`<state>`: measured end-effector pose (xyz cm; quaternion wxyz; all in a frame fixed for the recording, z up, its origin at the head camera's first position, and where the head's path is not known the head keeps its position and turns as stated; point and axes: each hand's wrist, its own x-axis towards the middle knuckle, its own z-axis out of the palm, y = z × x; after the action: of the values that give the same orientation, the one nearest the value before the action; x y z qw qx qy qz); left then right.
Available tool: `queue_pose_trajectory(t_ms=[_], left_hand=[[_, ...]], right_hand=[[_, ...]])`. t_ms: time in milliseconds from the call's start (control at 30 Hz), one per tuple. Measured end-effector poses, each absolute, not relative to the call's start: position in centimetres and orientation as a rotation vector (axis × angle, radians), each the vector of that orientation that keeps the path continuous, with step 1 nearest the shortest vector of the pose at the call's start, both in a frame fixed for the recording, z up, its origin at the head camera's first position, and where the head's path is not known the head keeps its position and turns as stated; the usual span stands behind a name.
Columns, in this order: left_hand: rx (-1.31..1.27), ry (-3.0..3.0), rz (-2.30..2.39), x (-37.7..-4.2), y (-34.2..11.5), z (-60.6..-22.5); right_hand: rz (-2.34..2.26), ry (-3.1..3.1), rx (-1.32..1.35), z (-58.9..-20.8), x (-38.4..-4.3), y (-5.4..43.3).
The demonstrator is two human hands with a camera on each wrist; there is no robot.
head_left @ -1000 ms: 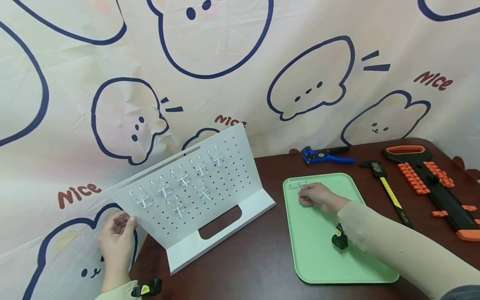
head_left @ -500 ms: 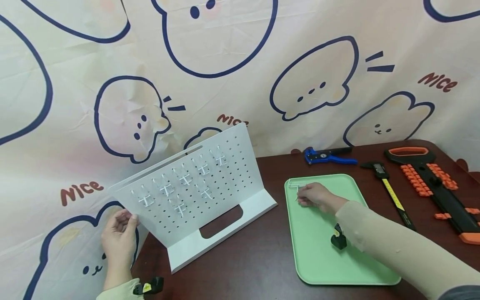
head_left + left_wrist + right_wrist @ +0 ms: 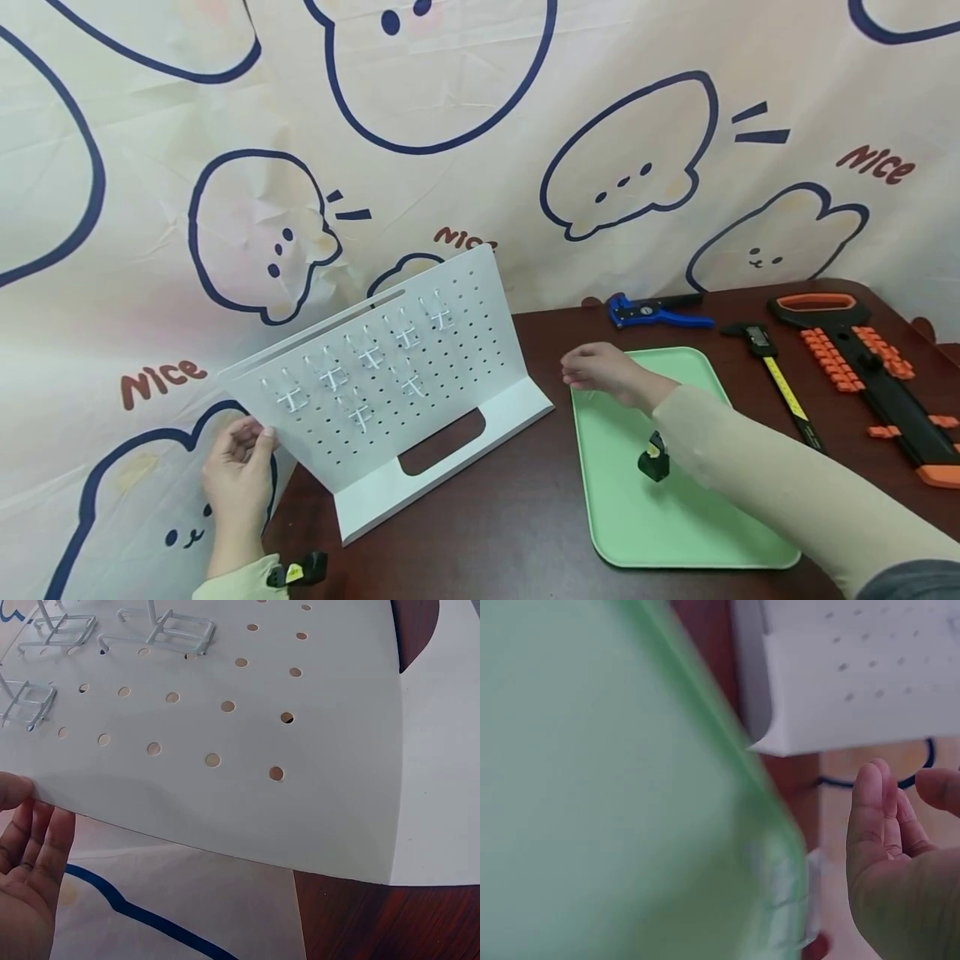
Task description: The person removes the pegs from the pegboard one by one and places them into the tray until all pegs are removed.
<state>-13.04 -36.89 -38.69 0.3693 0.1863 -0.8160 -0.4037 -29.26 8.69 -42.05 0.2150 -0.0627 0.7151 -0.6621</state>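
Note:
A white pegboard stand [image 3: 465, 350] leans back on the dark table, with several white wire hooks [image 3: 370, 357] on its perforated panel. My left hand [image 3: 238, 479] pinches the panel's left edge, thumb on the front face and fingers behind, as the left wrist view shows. My right hand [image 3: 611, 372] hovers above the upper-left corner of the green tray [image 3: 675, 500]. In the right wrist view its fingers [image 3: 866, 810] are fairly straight, the thumb is apart from them, and nothing shows between. A blurred white wire hook [image 3: 784, 892] lies at the tray's corner; the hand mostly hides it in the head view.
Behind the tray lies a blue-handled tool [image 3: 660, 312]. A digital caliper [image 3: 783, 383] with a yellow strip lies to the tray's right. Farther right is a black rack [image 3: 873, 375] with orange pieces. A patterned cloth [image 3: 450, 192] hangs behind the table.
My right hand has risen and moved left from over the tray to its upper-left corner. The left hand keeps its grip on the panel's edge. The camera view shifted slightly.

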Motion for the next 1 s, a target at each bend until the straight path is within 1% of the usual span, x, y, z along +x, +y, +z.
queue_pose_trajectory(t_ms=[167, 500, 767, 1000], left_hand=[[0.493, -2.101, -1.03, -13.1, -36.9, -38.6], [0.508, -2.106, -1.031, -13.2, -36.8, -38.7], [0.486, -2.106, -1.033, -13.3, -36.9, -38.9], [0.489, -2.096, -1.051, -13.1, -36.9, -38.8]], right_hand=[[-1.87, 1.929, -0.197, -39.5, -29.4, 5.3], [-2.046, 1.598, -0.183, -34.9, -29.0, -0.6], [-2.159, 1.407, -0.168, -33.0, -28.6, -3.3], [-2.195, 1.32, -0.135, -32.5, -28.1, -5.1]])
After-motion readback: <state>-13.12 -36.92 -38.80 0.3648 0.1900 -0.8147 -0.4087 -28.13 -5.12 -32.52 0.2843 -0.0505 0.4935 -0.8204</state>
